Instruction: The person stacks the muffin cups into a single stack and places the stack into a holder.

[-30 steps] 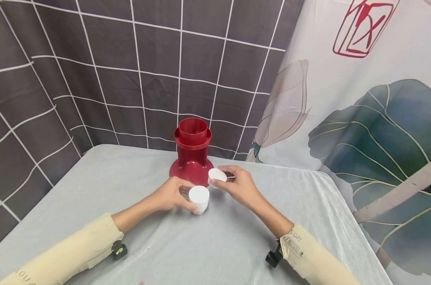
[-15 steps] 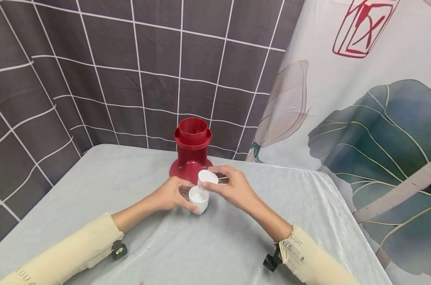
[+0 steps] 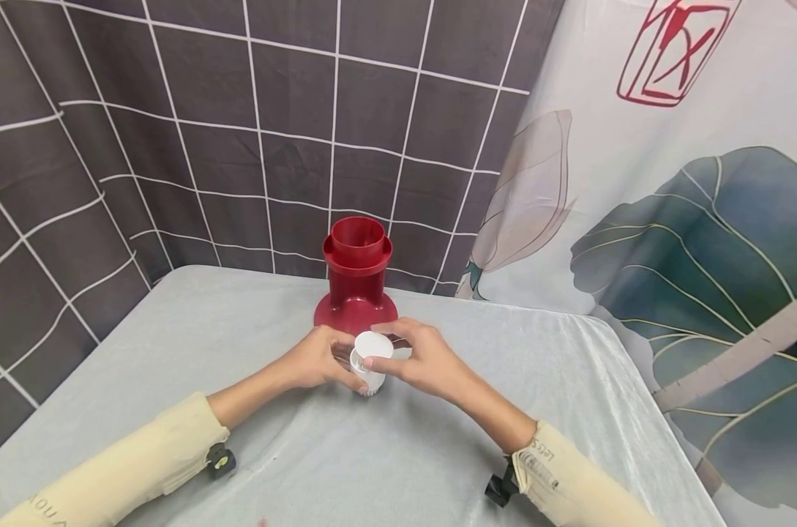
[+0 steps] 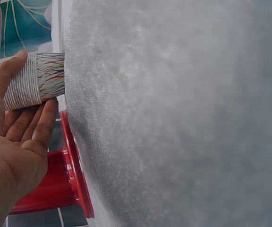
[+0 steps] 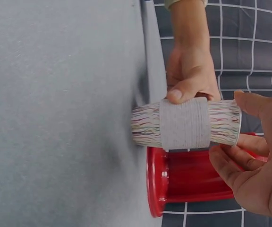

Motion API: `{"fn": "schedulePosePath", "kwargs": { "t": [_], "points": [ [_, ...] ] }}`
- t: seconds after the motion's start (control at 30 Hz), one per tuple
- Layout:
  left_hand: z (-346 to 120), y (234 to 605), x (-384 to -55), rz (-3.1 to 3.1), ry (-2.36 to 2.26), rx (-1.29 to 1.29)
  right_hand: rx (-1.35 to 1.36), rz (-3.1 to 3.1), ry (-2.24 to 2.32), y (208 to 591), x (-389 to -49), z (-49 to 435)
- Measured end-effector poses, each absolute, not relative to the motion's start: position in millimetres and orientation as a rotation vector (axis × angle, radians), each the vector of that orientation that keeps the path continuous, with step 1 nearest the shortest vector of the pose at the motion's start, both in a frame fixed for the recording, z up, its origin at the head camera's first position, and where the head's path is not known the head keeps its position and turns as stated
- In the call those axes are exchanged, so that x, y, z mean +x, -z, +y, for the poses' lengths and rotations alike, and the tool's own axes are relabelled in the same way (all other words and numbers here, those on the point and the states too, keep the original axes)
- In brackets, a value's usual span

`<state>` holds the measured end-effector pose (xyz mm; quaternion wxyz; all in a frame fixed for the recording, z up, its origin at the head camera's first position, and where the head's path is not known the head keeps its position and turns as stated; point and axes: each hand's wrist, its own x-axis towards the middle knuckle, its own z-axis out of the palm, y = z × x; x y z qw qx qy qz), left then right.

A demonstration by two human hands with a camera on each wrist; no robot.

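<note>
A stack of paper cups stands upright on the table, white with thin coloured streaks and a band of closely nested rims. My left hand holds this stack from the left, thumb and fingers around its sides. Another paper cup, mouth upward, is pinched near its rim by my right hand. Its lower end meets the stack's top; how deep it sits inside is hidden. In the left wrist view, the left thumb lies across the ridged rims of the stack.
Just behind the hands stands a glossy red plastic piece with a wide round base and a tubular top. A grey-white cloth covers the table. Dark gridded fabric hangs at the back, and a leaf-printed curtain at the right.
My right hand has moved left and slightly nearer, bringing its paper cup from beside the stack to over its top. My left hand and the stack have stayed in place.
</note>
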<state>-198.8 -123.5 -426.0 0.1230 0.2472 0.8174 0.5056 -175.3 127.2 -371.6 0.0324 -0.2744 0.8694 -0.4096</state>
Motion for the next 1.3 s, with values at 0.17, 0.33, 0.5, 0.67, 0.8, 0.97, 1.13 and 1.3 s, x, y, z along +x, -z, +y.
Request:
{"fn": "schedulePosePath", "kwargs": {
  "t": [0.17, 0.33, 0.5, 0.67, 0.8, 0.97, 1.13, 1.3],
  "points": [
    [-123.4, 426.8, -199.8, 2.374, -1.486, 0.733, -0.881, 2.709, 1.194, 377.9, -175.5, 125.8],
    [-123.9, 427.2, -200.0, 2.37, -1.487, 0.737, -0.917, 2.721, 1.161, 383.2, -175.8, 124.4],
    [-124.3, 427.2, -199.8, 2.353, -1.496, 0.723, -0.881, 2.706, 1.183, 387.7, -176.7, 122.6],
    [-123.9, 427.2, -199.5, 2.349, -1.502, 0.713, -0.779, 2.671, 1.251, 390.8, -177.4, 120.1],
    [-125.2, 428.2, -199.6, 2.351, -1.5, 0.71, -0.685, 2.639, 1.306, 392.0, -178.0, 117.0],
    [-127.1, 431.7, -200.9, 2.338, -1.516, 0.729, -0.606, 2.587, 1.379, 396.0, -178.4, 115.8],
    [-125.9, 431.9, -200.5, 2.346, -1.522, 0.721, -0.592, 2.514, 1.479, 403.1, -179.9, 119.6],
    [-124.7, 429.0, -199.2, 2.372, -1.5, 0.714, -0.608, 2.469, 1.528, 405.6, -179.8, 123.2]
  ]
}}
